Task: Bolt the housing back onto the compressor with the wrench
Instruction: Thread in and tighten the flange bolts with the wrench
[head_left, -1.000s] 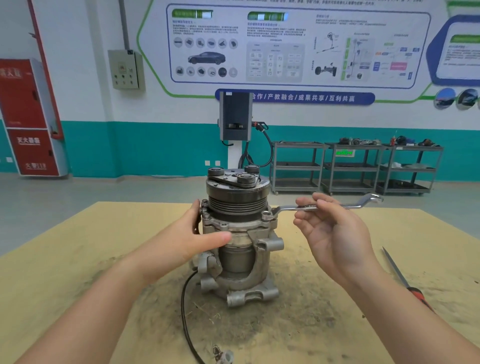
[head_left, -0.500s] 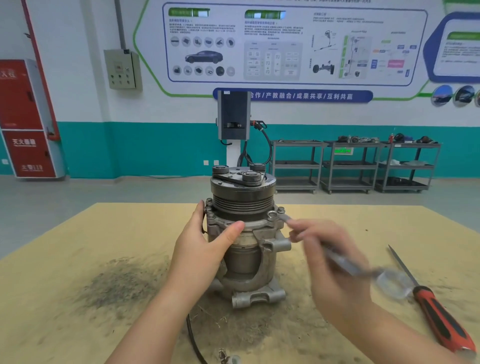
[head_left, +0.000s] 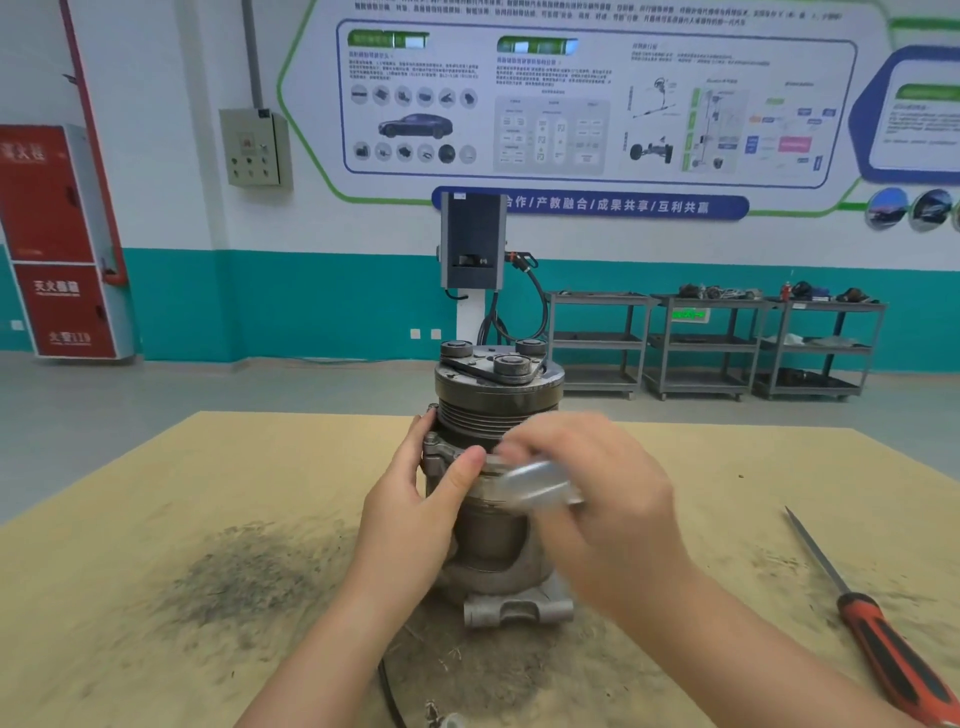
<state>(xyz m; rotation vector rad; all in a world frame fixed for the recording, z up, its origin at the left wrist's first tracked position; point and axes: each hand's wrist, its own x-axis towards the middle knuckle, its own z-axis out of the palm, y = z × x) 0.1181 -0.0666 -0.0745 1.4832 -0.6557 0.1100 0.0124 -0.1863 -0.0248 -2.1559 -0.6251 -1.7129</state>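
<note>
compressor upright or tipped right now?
Upright. The compressor stands on its foot on the table, pulley end up; the left hand steadies its side.

- One camera only, worn on the person's head, looking forward and slightly down across the table (head_left: 156, 493).
- It sits close over the compressor (head_left: 493, 467), which fills mid-frame.
- Beyond, it faces the far wall (head_left: 363, 234).

Both hands (head_left: 498, 499) crowd the compressor (head_left: 496, 395); screwdriver (head_left: 878, 639) lies well right.
</note>
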